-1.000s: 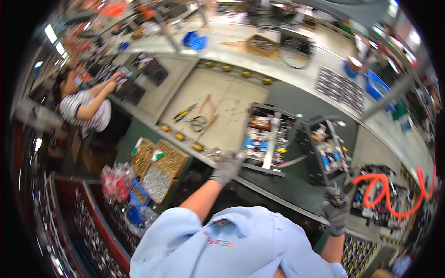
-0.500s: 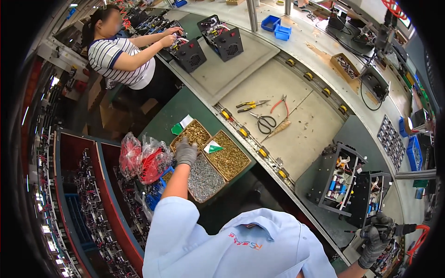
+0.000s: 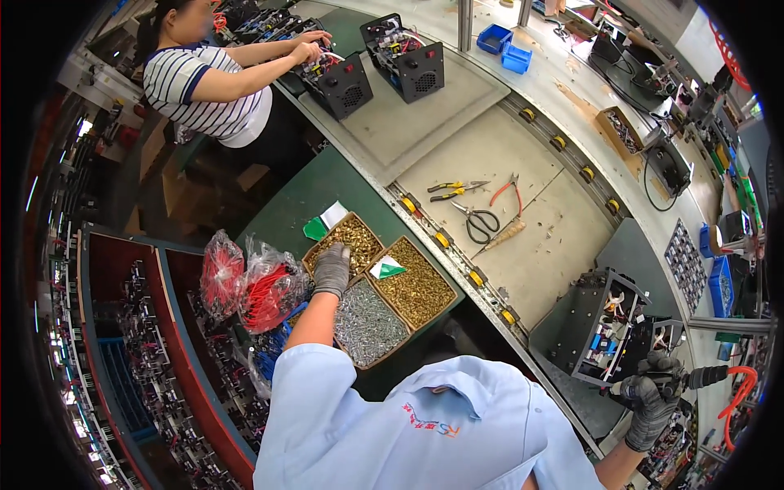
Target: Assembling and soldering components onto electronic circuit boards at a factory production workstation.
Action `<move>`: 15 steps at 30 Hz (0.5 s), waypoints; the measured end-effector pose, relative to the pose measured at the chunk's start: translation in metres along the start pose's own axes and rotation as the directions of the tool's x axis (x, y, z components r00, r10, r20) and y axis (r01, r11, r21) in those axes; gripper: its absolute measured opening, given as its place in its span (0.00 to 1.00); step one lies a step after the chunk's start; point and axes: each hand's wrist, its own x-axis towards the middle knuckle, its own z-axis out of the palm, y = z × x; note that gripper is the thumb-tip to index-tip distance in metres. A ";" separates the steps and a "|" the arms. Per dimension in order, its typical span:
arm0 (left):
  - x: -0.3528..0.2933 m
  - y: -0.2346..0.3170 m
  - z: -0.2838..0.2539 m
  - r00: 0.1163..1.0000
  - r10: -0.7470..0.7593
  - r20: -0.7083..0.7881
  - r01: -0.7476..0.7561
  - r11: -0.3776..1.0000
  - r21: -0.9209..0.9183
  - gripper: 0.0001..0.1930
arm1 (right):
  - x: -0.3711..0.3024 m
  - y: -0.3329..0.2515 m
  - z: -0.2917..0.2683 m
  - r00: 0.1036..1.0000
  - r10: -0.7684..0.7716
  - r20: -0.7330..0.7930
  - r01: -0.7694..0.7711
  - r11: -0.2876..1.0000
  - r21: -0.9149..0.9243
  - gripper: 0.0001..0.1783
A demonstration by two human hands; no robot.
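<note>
My left hand (image 3: pixel 332 271), in a grey glove, reaches into a cardboard box of brass-coloured screws (image 3: pixel 359 237). Its fingers are curled down together among the screws, the tips partly hidden. At the lower right my gloved right hand (image 3: pixel 655 402) is closed round a black power screwdriver (image 3: pixel 704 377) with a red hose (image 3: pixel 745 382) at its rear. The tool's front end lies close to a black metal housing (image 3: pixel 600 331) with wires and blue parts inside. A second black housing (image 3: pixel 660 336) stands beside it, partly covered by my hand.
Boxes of silver screws (image 3: pixel 371 322) and smaller brass screws (image 3: pixel 418 282) adjoin. Plastic bags of red parts (image 3: pixel 265 286) lie left. Pliers (image 3: pixel 457 189), red-handled cutters (image 3: pixel 508 194) and scissors (image 3: pixel 478 222) rest across the roller track (image 3: pixel 441 238). A co-worker (image 3: pixel 216 86) handles a black unit (image 3: pixel 339 86).
My right hand has brought the screwdriver up and left, closer to the black housings. My left hand remains in the brass screw box, its fingers drawn closer together. The whole view has shifted slightly.
</note>
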 end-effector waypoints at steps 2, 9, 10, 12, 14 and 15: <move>0.002 -0.012 -0.008 0.995 -0.096 -0.025 0.092 0.988 -0.122 0.15 | 0.002 0.005 -0.001 1.000 0.003 0.008 -0.003 1.000 -0.007 0.27; 0.003 -0.028 -0.026 0.802 -0.447 0.396 0.592 0.685 -0.424 0.15 | 0.008 0.030 -0.009 0.998 -0.033 0.059 0.029 0.997 0.071 0.29; 0.002 -0.025 -0.031 0.824 -0.422 0.378 0.566 0.639 -0.521 0.14 | 0.008 0.031 -0.010 0.998 -0.047 0.045 0.044 0.997 0.061 0.29; 0.002 -0.019 -0.043 0.821 -0.414 0.393 0.569 0.642 -0.513 0.13 | 0.005 0.030 -0.009 0.998 -0.020 0.057 0.016 0.998 0.065 0.30; 0.002 -0.011 -0.053 0.804 -0.385 0.454 0.595 0.540 -0.595 0.10 | 0.002 0.026 -0.007 0.998 0.008 0.068 -0.012 0.997 0.070 0.30; 0.004 -0.007 -0.058 0.802 -0.389 0.454 0.597 0.553 -0.581 0.10 | 0.001 0.025 -0.005 0.998 0.036 0.053 -0.041 0.995 0.088 0.30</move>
